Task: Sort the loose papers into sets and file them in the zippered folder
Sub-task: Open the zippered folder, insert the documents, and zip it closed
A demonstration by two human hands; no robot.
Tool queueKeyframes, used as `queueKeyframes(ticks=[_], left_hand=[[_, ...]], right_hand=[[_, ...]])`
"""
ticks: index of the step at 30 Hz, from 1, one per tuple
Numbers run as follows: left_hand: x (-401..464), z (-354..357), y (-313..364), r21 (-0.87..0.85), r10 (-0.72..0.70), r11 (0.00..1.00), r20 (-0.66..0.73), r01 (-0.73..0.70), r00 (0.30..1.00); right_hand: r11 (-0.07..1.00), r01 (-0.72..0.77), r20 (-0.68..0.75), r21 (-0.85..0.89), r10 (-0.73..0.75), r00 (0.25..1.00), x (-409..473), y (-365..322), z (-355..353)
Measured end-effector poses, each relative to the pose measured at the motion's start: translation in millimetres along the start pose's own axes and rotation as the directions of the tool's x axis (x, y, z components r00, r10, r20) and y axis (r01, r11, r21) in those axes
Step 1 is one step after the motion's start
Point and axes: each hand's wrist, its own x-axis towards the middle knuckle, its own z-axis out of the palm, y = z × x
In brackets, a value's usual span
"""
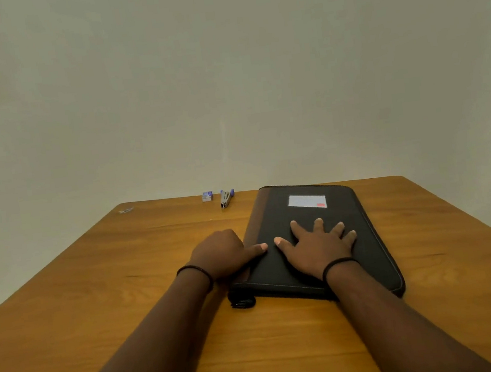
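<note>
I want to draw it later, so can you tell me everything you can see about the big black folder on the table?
The black folder lies flat and closed on the wooden table, its long side running away from the person. It looks like fabric or leather, with pale stitching round rounded edges and a zipper along the right side. A white label with a small red mark sits near its far end. The right hand presses flat on top with fingers spread. The left hand rests at its left edge, thumb touching.

Dim, even, warm-greenish light; source not visible. Soft shadows under forearms on the surface. Mild overall softness, wide-angle bowing at edges. No glare.
</note>
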Motion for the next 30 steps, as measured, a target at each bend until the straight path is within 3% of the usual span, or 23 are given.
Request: queueKeyframes(ticks=[3,5,8,10,13,15,30], left_hand=[[-3,3,-6,-0.17,0.046,0.984,-0.021,-0.049,0.999],[-3,11,-9,-0.227,0.056,0.97,-0.151,-0.09,0.987],[2,17,-7,-0.132,0.101,0.978,-0.362,-0.158,0.927],[9,17,-7,-0.081,0.124,0.985,-0.274,-0.151,0.954],[13,13,-8,-0.135,0.077,0.987,-0.063,-0.085,0.995],[15,14,-8,-0.13,0.054,0.99,-0.002,-0.054,0.999],[38,15,-17,-0.073,0.019,0.997,0.016,-0.018,1.0]], right_hand=[[0.999,0.05,0.011,-0.016,-0.049,0.999,4,-1,1],[0.997,0.08,0.015,-0.018,-0.079,0.997,10,-1,2],[0.992,0.12,0.019,-0.026,-0.119,0.993,19,-2,3],[0.989,0.143,0.02,-0.029,-0.143,0.99,26,-4,4],[0.986,0.163,0.017,-0.037,-0.163,0.987,33,-8,6],[0.984,0.175,0.023,-0.043,-0.174,0.984,37,-8,7],[0.982,0.185,0.015,-0.042,-0.185,0.983,57,-16,10]])
